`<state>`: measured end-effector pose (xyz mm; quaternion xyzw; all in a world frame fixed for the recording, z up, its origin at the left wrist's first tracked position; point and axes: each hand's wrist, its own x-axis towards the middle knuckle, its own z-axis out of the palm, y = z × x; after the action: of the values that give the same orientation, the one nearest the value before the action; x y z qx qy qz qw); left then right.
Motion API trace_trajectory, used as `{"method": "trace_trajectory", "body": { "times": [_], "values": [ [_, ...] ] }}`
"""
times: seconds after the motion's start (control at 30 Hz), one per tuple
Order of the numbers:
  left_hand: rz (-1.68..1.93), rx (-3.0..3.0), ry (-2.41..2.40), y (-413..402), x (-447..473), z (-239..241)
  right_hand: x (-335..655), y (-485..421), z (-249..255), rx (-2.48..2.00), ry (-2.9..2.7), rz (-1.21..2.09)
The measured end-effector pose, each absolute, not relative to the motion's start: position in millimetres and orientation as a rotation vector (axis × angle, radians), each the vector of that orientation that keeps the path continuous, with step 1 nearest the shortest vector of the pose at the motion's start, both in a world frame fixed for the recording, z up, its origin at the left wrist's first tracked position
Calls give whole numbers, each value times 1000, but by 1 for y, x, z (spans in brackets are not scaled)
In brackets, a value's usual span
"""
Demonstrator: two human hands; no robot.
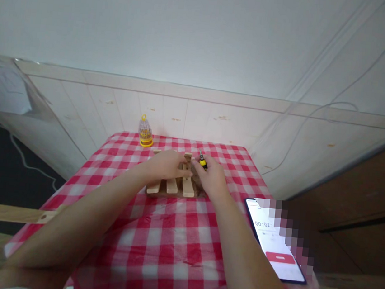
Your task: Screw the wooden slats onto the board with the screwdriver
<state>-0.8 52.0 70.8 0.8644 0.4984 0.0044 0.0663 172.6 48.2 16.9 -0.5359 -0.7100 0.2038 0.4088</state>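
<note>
A small wooden piece with several pale slats [172, 186] on a brown base lies on the checked cloth. My left hand [165, 163] reaches over the slats from the left, its thumb and fingers curled around a spot on the rightmost slat [188, 187]. What those fingers pinch, if anything, is too small to make out. My right hand [214, 176] holds a yellow and black screwdriver [203, 163], whose metal tip points up and away from me. Its thumb and index finger come close to the left fingertips at the same slat.
A clear, cone-shaped container with a yellow base [146, 142] stands at the back left. A phone showing a timer [281, 244] lies at the right edge. A wooden strip [15, 214] juts past the left edge. Behind the red-and-white tablecloth [156, 236] rises a panelled wall [195, 117].
</note>
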Motion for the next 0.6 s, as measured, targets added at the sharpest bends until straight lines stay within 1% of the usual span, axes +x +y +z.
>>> {"method": "trace_trajectory", "body": {
  "times": [0.1,0.3,0.6],
  "values": [
    [-49,2584,1489,51,-2,71,172,50,19,-1444,-1929,369],
    [-22,2529,1493,51,-2,72,169,49,21,-1499,-2114,244],
    [-45,2608,1459,56,-3,68,165,44,21,-1428,-2228,187]
  ]
}}
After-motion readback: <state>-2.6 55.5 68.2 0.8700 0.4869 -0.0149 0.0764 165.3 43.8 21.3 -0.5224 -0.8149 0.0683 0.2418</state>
